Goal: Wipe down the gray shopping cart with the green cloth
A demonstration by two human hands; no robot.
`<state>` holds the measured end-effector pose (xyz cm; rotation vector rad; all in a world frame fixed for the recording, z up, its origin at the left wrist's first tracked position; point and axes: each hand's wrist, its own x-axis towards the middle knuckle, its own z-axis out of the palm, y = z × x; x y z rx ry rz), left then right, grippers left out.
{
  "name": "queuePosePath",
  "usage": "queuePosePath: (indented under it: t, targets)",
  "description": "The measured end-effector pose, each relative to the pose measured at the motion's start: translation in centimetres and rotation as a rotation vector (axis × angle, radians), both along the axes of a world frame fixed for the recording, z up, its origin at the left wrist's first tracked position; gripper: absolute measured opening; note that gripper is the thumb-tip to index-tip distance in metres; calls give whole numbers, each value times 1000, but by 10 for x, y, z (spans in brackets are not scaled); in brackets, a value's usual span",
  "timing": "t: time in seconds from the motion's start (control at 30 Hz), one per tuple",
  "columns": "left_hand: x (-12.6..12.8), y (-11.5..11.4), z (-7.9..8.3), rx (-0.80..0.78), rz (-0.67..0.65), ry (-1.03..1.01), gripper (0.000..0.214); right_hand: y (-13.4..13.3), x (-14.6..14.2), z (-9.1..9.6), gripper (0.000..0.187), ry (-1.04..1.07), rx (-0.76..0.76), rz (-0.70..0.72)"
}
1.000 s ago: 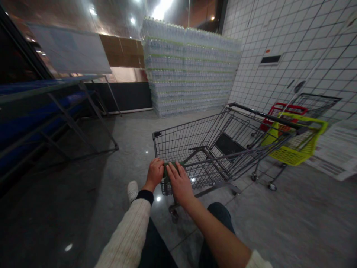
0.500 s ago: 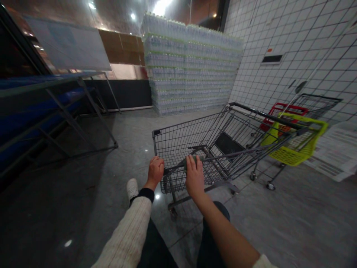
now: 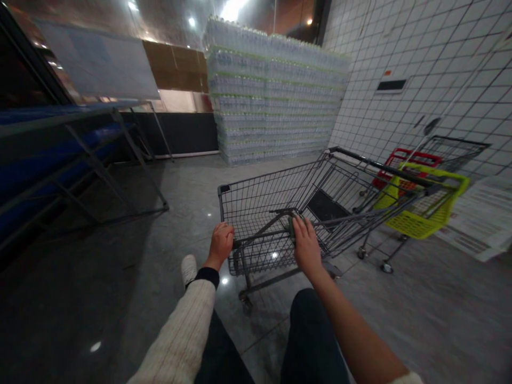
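A grey wire shopping cart [image 3: 326, 206] stands in front of me at a slant, its handle away to the right. My left hand [image 3: 221, 242] is closed around the near corner of its basket rim. On the same top rail, farther right, my right hand [image 3: 307, 245] presses a dark green cloth [image 3: 292, 230] against the metal, fingers bent over it. Most of that cloth is hidden under the hand, and its exact kind is hard to make out. The wire basket holds nothing that I can see.
Behind the cart rises a tall stack of wrapped water bottles [image 3: 276, 101]. A yellow-green basket [image 3: 424, 218] and a red basket [image 3: 390, 168] are with another cart at right, near a white gridded wall [image 3: 372, 48]. A metal-framed table [image 3: 132, 149] stands left.
My right hand has slid right along the rail with the green cloth, away from my left hand. My left hand stays on the corner, and the cart has hardly moved.
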<state>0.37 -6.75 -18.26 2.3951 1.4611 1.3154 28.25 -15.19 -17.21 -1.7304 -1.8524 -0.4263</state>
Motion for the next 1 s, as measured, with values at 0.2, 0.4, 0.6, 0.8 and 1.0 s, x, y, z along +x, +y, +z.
queuePosePath:
  t: [0.2, 0.4, 0.6, 0.8, 1.0]
  targets:
    - [3, -2, -4, 27, 25, -17, 23, -1, -44, 0, 68, 61, 1, -47]
    - [2, -6, -3, 35, 6, -10, 21, -12, -137, -1, 62, -17, -98, 308]
    - [0, -6, 1, 11, -24, 17, 23, -10, -76, -2, 71, -42, -73, 276]
    - [5, -6, -3, 46, -12, -38, 22, -6, 5, -2, 71, 53, 18, -115]
    - [8, -6, -6, 70, 14, -44, 24, -8, -78, -4, 65, 61, -11, -23]
